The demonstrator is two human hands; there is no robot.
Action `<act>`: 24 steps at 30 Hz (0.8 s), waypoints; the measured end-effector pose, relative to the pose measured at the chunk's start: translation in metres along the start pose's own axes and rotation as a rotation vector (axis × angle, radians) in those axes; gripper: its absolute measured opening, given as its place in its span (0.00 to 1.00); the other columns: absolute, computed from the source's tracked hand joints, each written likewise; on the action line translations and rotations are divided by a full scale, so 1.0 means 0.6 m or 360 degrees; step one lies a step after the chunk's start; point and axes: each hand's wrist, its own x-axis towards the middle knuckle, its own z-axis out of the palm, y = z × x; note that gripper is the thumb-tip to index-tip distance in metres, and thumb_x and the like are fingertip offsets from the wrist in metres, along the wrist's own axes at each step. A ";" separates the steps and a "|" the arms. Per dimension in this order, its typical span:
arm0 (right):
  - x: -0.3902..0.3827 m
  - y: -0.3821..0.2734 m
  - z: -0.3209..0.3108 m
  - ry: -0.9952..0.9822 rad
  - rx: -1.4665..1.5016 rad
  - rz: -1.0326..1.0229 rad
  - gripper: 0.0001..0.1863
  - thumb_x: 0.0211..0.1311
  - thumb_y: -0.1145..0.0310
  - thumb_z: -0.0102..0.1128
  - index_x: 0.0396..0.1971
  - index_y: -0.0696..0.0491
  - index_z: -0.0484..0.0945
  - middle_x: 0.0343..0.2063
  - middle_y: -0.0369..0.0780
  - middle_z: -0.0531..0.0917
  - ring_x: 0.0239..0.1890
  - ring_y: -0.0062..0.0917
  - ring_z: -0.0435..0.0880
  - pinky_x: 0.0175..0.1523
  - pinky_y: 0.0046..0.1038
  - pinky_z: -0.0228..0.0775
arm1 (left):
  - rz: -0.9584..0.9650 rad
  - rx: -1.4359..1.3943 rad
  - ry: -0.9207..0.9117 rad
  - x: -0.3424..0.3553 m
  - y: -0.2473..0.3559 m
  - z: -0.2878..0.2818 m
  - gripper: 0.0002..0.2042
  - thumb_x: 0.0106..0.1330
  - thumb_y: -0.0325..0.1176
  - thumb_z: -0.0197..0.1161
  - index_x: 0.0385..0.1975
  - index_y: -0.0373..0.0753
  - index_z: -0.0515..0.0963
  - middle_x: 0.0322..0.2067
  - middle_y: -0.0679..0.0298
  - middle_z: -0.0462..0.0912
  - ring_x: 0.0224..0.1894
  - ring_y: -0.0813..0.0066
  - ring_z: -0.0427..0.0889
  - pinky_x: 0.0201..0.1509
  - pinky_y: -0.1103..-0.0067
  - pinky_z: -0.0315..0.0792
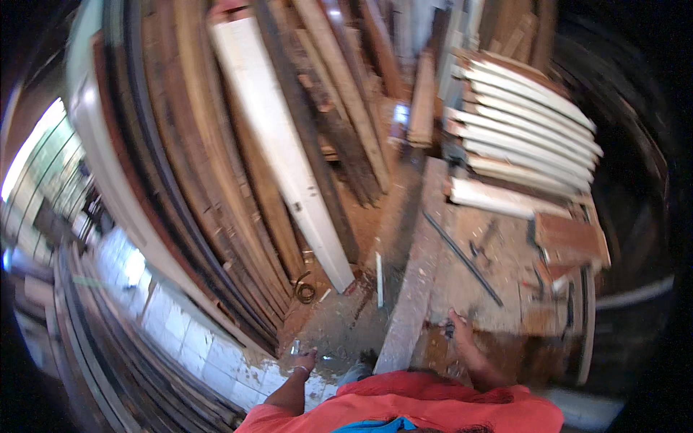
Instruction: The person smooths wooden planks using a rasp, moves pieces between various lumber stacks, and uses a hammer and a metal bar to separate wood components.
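Observation:
My left hand (307, 360) hangs low over the floor beside the leaning boards, its fingers closed. A small pale piece (295, 347) shows just beyond its fingertips; blur hides whether they grip it. At the near edge of the workbench (476, 245) my right hand (459, 329) is closed around a small dark object (449, 330) whose kind I cannot make out. A long thick plank (419, 296) runs along the bench's left side, left of this hand. Farther up the bench lies a dark straight bar (462, 257), apart from both hands.
White-edged boards (523, 130) are stacked at the bench's far end. A brown wood block (567, 239) lies to their near right. Tall planks (195, 166) and a white board (281, 144) lean at left. A dark coil (305, 291) lies on the floor. Long timbers (108, 353) lie lower left.

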 end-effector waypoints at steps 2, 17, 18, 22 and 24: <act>-0.068 0.069 -0.089 0.0287 -0.0570 -0.0021 0.17 0.67 0.54 0.60 0.33 0.54 0.79 0.22 0.38 0.79 0.20 0.20 0.76 0.24 0.26 0.67 | 0.0010 0.0262 -0.0247 0.022 -0.020 0.037 0.24 0.67 0.55 0.59 0.34 0.35 0.83 0.33 0.55 0.84 0.32 0.66 0.81 0.41 0.70 0.75; -0.528 0.679 -0.585 0.0921 -0.2378 0.0254 0.17 0.60 0.59 0.51 0.39 0.54 0.82 0.38 0.48 0.84 0.42 0.41 0.82 0.50 0.42 0.73 | 0.1858 0.0445 0.0410 -0.095 0.314 0.197 0.29 0.76 0.51 0.48 0.50 0.21 0.74 0.47 0.41 0.79 0.49 0.54 0.80 0.54 0.63 0.74; -0.581 0.736 -0.591 0.1042 -0.2190 0.0516 0.18 0.62 0.58 0.50 0.40 0.54 0.82 0.39 0.48 0.84 0.42 0.42 0.82 0.50 0.42 0.73 | 0.1777 0.0172 0.0163 -0.142 0.348 0.235 0.29 0.75 0.50 0.49 0.50 0.21 0.74 0.47 0.42 0.80 0.48 0.55 0.80 0.53 0.64 0.75; -0.686 0.786 -0.714 0.1268 -0.1902 0.0964 0.22 0.65 0.54 0.48 0.45 0.55 0.81 0.43 0.48 0.83 0.44 0.44 0.81 0.52 0.43 0.72 | 0.1300 -0.0574 -0.0321 -0.333 0.332 0.343 0.26 0.74 0.47 0.54 0.50 0.23 0.76 0.42 0.48 0.83 0.42 0.64 0.82 0.50 0.72 0.76; -0.700 0.682 -0.786 0.1236 -0.1940 0.0700 0.27 0.66 0.48 0.47 0.50 0.56 0.79 0.49 0.51 0.80 0.50 0.48 0.78 0.57 0.44 0.70 | 0.1578 -0.0289 -0.0413 -0.346 0.288 0.384 0.23 0.74 0.46 0.54 0.48 0.25 0.77 0.38 0.53 0.83 0.37 0.67 0.80 0.45 0.73 0.75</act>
